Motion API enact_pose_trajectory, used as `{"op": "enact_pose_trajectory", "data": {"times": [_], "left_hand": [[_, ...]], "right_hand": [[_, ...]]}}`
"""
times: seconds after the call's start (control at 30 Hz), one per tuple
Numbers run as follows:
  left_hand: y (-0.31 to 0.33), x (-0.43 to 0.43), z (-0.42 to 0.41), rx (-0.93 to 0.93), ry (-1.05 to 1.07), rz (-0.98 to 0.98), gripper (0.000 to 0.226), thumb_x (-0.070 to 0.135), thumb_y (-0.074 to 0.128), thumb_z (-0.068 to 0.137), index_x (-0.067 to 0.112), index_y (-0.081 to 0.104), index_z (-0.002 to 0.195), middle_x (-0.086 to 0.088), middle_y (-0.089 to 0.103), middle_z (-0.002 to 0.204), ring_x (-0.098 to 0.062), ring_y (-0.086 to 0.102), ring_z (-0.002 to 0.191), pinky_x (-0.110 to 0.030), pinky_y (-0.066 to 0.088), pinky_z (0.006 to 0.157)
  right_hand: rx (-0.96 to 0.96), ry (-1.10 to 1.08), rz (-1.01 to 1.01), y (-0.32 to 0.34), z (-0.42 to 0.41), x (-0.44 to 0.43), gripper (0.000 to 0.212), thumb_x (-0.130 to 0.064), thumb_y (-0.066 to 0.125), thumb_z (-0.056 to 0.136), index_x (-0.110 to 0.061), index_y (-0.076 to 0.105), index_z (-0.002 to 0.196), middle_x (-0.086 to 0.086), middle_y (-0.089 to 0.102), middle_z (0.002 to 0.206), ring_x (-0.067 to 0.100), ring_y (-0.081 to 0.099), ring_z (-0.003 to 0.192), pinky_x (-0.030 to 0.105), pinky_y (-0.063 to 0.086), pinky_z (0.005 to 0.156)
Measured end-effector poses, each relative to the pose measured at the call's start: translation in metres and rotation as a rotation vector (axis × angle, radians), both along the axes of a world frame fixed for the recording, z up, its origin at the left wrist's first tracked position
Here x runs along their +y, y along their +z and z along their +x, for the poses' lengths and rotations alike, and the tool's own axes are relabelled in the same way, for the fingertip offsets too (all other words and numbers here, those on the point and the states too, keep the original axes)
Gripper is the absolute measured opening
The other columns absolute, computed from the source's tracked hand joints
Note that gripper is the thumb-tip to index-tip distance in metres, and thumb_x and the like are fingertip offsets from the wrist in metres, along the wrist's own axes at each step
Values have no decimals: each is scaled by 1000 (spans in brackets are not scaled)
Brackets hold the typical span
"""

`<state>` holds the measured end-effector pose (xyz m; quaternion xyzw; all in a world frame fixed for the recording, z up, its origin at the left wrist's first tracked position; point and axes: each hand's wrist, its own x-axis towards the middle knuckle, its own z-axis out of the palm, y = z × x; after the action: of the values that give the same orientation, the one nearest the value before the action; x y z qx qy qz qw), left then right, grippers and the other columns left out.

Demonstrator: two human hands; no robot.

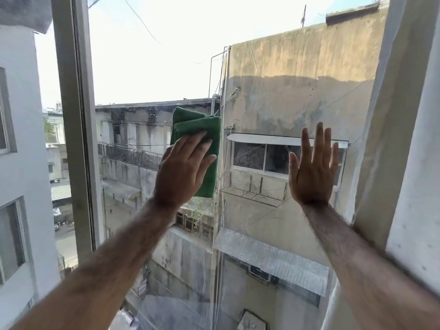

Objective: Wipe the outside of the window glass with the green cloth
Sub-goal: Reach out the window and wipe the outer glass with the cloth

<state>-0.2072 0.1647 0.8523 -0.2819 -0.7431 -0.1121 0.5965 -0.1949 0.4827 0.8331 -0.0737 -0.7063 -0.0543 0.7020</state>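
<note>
A folded green cloth lies flat against the window glass near the middle of the pane. My left hand presses on the cloth's lower half with fingers spread, covering part of it. My right hand rests flat on the glass to the right, fingers spread upward, holding nothing. Both forearms reach up from the bottom of the view. Whether my hands are on the inner or outer side of the pane I cannot tell.
A pale window frame stands upright at the left of the pane. A white wall edge borders the right. Beyond the glass are weathered buildings, a metal awning and a deep drop to the street.
</note>
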Motion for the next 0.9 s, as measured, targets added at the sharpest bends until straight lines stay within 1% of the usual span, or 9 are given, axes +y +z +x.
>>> {"op": "enact_pose_trajectory", "data": {"times": [0.1,0.17,0.27,0.33,0.5,0.67,0.77,0.83,0.9], "left_hand": [[30,-10,4,0,-34,10,24,5,66,99,6,73,122,-12,75,124,-29,72,110,-48,65,89],[45,-11,7,-4,31,-9,24,3,67,97,8,73,120,-13,72,126,-29,70,112,-45,66,83],[60,-12,10,-34,133,38,44,10,71,93,11,62,136,-15,50,153,-32,48,141,-49,50,108],[67,-13,13,-103,156,69,59,14,75,91,13,53,146,-11,44,159,-32,36,151,-54,38,119],[74,-6,19,-169,215,91,40,11,71,95,12,65,134,-9,69,130,-31,58,127,-54,43,110],[79,-5,30,-223,153,81,27,-1,69,93,3,70,119,-17,69,119,-36,71,108,-43,60,90],[85,-13,37,-316,76,89,32,3,78,88,0,69,118,-19,69,119,-37,70,107,-44,62,92],[88,-19,44,-393,0,102,38,9,84,83,-1,68,117,-22,72,117,-38,71,106,-48,61,92],[88,-24,51,-459,-72,135,42,14,87,81,1,69,116,-22,75,115,-36,72,104,-47,61,91]], "right_hand": [[-14,0,-1,0,-1,0,63,-44,31,116,-21,18,173,13,15,181,29,12,170,53,14,138],[-21,2,-4,0,0,1,63,-44,31,116,-20,18,173,13,15,181,30,12,170,52,12,138],[-28,-1,-5,0,1,1,62,-43,31,116,-20,18,173,14,16,181,30,12,170,51,11,138],[-35,-4,-8,1,1,1,62,-43,31,117,-20,19,173,15,17,181,31,13,170,52,13,138],[-64,-1,-28,2,4,-2,61,-41,33,116,-16,24,172,18,20,180,34,17,168,56,17,137],[-190,19,-45,6,20,-7,62,-42,31,117,-14,23,172,19,15,180,36,13,169,57,15,137],[-261,108,-112,16,37,-20,65,-40,41,115,-11,27,170,19,14,180,37,14,168,57,15,136],[-263,219,-168,23,49,-34,67,-44,48,111,-4,40,164,26,28,174,43,28,163,57,26,131],[-255,365,-138,27,63,-51,68,-51,50,106,1,55,150,27,53,154,40,55,141,44,47,116]]}}
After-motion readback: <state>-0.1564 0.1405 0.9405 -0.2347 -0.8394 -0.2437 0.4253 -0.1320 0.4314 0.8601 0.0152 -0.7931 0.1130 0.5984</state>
